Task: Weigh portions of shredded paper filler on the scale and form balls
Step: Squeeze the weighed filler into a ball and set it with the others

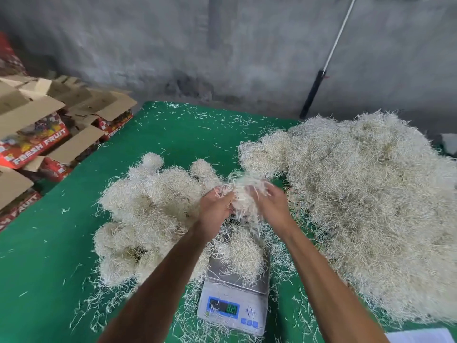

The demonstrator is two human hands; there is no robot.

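A loose clump of shredded paper sits between the person's two hands, up in the air just past the far end of the scale. The left hand cups it from the left and the right hand cups it from the right, so both hands are equally close. The fingers curl in round the clump; strips hide the fingertips, so it is hard to tell how tight they press. The clump has no clear long side; it is a fluffy blob. To make a ball, the hands likely need to push toward each other. A smaller bit of paper lies on the scale's tray, below the hands. The finished balls lie to the left on the green table. The big loose pile lies to the right.
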